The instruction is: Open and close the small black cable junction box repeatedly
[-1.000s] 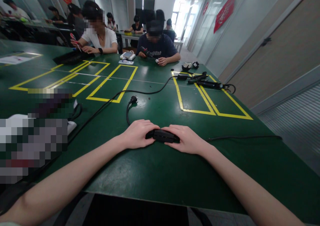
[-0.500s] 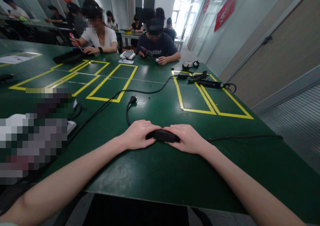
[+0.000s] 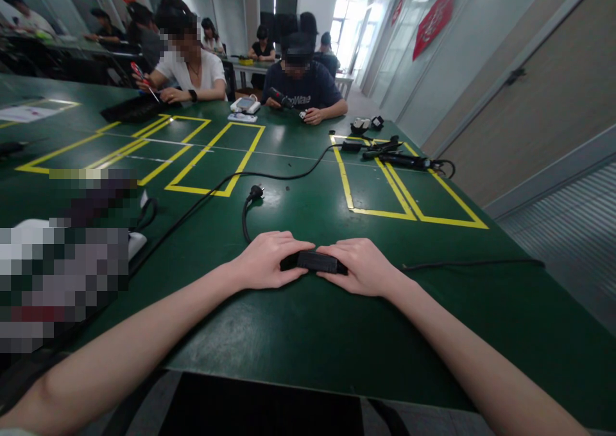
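Note:
A small black box-shaped device (image 3: 317, 262) is held between my two hands, just above or on the green table (image 3: 289, 340). My left hand (image 3: 267, 260) has its thumb and fingers closed round the left end. At the right end, my right hand (image 3: 360, 266) grips it between thumb and fingers. A black cord with a plug (image 3: 256, 193) curves away behind my left hand. Another black cable (image 3: 471, 264) runs rightward from near my right hand.
Yellow tape rectangles (image 3: 382, 215) mark the table. A black adapter (image 3: 352, 146) and bundled black tools or cables (image 3: 407, 160) lie at the back right. Two people sit across, one by a black tray (image 3: 132, 108). A long cable crosses the left side.
The black device has tilted slightly between my hands, so its ridged face shows more. My hands have barely moved.

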Tool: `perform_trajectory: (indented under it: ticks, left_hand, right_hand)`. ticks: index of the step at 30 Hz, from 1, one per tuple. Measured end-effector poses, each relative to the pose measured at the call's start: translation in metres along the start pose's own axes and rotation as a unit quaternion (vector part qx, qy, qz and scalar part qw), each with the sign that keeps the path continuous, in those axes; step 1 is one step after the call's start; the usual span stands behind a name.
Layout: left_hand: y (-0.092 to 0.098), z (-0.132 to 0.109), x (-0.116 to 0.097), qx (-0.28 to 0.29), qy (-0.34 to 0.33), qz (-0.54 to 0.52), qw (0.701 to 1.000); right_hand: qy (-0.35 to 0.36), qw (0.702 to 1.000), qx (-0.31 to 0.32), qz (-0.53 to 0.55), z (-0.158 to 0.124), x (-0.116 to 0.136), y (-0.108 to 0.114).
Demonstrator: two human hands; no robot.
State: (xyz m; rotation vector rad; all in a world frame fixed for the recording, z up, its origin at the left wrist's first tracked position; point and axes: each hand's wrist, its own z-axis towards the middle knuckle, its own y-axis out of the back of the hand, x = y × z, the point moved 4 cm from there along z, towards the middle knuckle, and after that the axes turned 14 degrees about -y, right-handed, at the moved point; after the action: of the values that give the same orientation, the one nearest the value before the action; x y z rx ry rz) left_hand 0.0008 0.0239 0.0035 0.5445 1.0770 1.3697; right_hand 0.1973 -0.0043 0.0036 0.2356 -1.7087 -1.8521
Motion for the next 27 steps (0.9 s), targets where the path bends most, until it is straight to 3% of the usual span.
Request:
perform_trajectory:
  ticks: [7,16,21,27]
  left_hand:
    - [-0.0002,0.001,-0.0017,0.014,-0.008,0.038,0.999]
    - [-0.0043,-0.0004,-0.0036,-0.028,-0.06,0.035,0.997]
    - [-0.0066,-0.0009,-0.0032,-0.043,-0.056,0.029,0.997]
    - [-0.0057,0.0001,-0.0062,-0.074,-0.089,0.057,0.992]
  right_hand:
    - [0.014,1.0,-0.01,0.001,-0.0022,0.0006,-0.0004]
    - [0.017,1.0,-0.013,0.001,-0.003,0.0012,0.0022]
    - [0.013,1.0,-0.019,0.005,-0.0045,0.0013,0.002]
    - [-0.026,0.988,-0.055,0.145,-0.004,-0.0052,0.0063]
